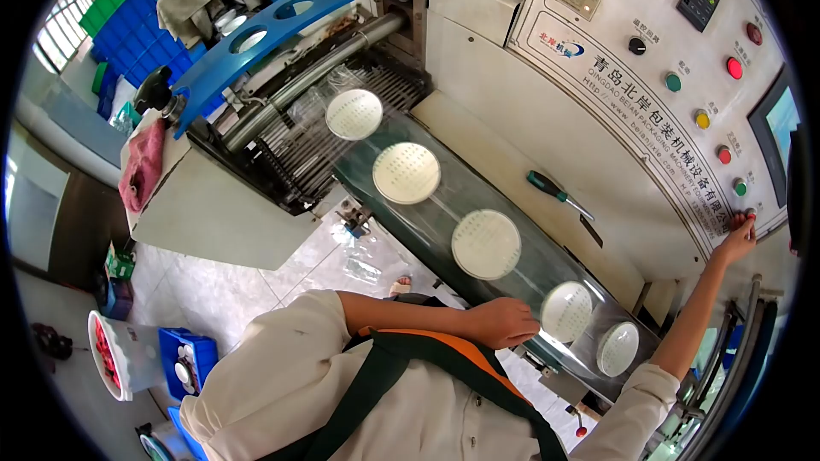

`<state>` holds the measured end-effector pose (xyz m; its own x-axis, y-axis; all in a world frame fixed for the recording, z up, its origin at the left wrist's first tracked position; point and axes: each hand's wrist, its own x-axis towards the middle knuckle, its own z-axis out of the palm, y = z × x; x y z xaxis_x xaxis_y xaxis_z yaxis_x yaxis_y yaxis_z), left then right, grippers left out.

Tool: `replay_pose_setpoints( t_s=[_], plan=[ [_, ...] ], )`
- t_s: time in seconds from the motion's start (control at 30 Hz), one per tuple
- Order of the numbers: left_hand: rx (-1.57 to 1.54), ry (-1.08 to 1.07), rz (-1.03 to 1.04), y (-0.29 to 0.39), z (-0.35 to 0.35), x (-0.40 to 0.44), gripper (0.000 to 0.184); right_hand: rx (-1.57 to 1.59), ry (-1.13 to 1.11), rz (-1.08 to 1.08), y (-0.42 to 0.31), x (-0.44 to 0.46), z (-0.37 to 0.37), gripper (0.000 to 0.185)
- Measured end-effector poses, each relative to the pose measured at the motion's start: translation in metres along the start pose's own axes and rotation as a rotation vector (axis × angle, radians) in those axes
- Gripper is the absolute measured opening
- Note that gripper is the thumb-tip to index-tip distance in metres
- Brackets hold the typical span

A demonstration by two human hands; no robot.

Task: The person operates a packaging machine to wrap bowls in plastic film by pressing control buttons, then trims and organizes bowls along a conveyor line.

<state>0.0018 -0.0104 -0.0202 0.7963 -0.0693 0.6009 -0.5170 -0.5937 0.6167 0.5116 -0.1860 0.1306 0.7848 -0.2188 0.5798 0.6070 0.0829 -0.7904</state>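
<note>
Though likely light and stiff, lift round packs by rims. Note left hand curled closed, right hand possibly pinching, unclear.

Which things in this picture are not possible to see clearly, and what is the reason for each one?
All in the head view:
- Screen: its right part is cut off by the dark picture border.
- Control at the right hand: partly covered by fingers; pressing or turning cannot be told.
- Left hand: its palm is hidden by its own back.
- Print on the round white pieces: too small to read.
</note>
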Motion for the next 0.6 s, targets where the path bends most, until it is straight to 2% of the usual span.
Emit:
replay_pose_setpoints(
  t_s=[0.6],
  plan=[
    [-0.008, 0.031, 0.035, 0.004, 0.000, 0.003, 0.011, 0.005, 0.147, -0.074, -0.012, -0.019, 0.016, 0.030]
  ],
)
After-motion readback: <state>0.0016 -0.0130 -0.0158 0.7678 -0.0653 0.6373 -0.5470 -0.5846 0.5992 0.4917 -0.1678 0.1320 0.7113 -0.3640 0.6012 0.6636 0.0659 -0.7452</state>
